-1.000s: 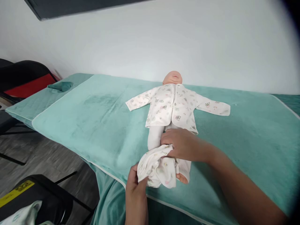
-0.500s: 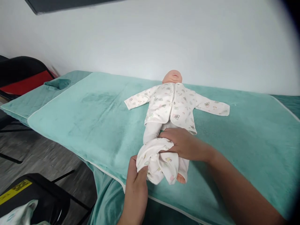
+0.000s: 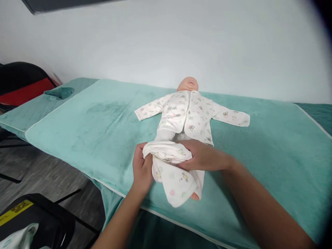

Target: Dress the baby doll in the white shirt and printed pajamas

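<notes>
A baby doll (image 3: 187,83) lies on its back in a white printed jacket (image 3: 176,110), both sleeves spread out. White printed baby pants (image 3: 176,178) are bunched over its lower legs. My left hand (image 3: 143,167) grips the left edge of the waistband, fingers closed around the cloth. My right hand (image 3: 201,155) pinches the waistband's right side between thumb and fingers. One pant leg hangs loose toward me. A foot of the doll shows below the cloth at the lower right; the other foot is hidden.
A teal padded cover (image 3: 103,138) lies over the bed against a white wall (image 3: 181,41). To the left is a black and red chair (image 3: 28,90). A black chair (image 3: 44,221) with a yellow label and a cloth (image 3: 20,237) on it stands at lower left.
My left hand has moved up and left, drawing the waistband wider and higher over the doll's legs. The loose pant leg has unfolded. My right hand keeps its grip.
</notes>
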Available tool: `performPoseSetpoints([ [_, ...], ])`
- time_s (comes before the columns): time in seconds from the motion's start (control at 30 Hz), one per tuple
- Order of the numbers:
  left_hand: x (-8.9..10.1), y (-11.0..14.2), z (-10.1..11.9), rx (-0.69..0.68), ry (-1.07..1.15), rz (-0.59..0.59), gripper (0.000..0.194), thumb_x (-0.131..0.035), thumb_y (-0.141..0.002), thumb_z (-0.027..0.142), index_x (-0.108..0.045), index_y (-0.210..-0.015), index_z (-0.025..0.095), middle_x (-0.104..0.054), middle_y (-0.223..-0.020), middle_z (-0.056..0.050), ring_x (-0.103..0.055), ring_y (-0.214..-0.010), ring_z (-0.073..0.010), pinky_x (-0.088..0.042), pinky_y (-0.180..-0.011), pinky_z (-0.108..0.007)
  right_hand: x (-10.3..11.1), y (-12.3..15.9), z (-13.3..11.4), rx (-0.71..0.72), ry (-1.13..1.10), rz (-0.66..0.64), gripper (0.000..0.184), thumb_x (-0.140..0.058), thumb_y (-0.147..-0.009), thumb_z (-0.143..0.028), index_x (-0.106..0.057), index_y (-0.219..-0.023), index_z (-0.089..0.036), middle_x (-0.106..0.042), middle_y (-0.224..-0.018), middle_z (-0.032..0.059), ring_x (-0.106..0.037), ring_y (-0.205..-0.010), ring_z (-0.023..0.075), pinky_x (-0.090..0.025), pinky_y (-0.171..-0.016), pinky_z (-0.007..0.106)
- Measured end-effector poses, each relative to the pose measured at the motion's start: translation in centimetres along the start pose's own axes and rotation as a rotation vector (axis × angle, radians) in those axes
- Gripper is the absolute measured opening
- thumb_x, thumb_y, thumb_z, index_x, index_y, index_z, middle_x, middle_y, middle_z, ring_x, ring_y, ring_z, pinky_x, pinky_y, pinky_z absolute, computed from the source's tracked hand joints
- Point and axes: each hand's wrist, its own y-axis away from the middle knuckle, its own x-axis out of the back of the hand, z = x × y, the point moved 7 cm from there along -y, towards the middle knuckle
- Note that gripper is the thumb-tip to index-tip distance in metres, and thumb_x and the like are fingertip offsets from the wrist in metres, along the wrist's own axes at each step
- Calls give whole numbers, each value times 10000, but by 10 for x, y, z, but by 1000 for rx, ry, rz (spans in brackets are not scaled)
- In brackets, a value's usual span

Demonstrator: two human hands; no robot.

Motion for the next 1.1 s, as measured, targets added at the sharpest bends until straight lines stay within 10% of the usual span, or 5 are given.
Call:
performPoseSetpoints([
  [0.3, -35, -72, 11, -156, -25, -83, 191, -581, -751, 259, -482, -601, 193, -457, -552, 44, -432, -562, -113, -366, -517, -216, -4, -1, 6, -84, -126, -67, 415, -751, -729, -555, -687, -1022, -269, -725, -1029, -24, -656, -929, 217, -465, -722, 276],
  [0.7, -50, -81, 4, -213, -52, -97, 210, -535, -798, 256, -449, -616, 196, -456, -578, 44, -428, -601, -112, -358, -548, -221, 5, -9, 6, -92, 104, 339, 60, -562, -774, -199, -538, -719, -207, -642, -710, -39, -569, -664, 129, -314, -570, 254],
  [0.93, -7, -45, -8, -39, -163, 36, 229, -557, -899, 432, -518, -877, 207, -571, -825, 9, -535, -786, -143, -429, -720, -253, 8, -7, 5, -83, 55, 351, 53, -551, -780, -205, -550, -727, -209, -650, -711, -47, -580, -678, 135, -325, -585, 247],
  [1.1, -1, 15, -13, -24, -283, -363, 437, -369, -975, 528, -499, -713, 203, -531, -727, 3, -491, -734, -158, -410, -760, -293, 7, -6, 8, -82, 28, 336, 38, -554, -788, -216, -591, -781, -213, -682, -794, -35, -608, -740, 151, -345, -606, 250],
])
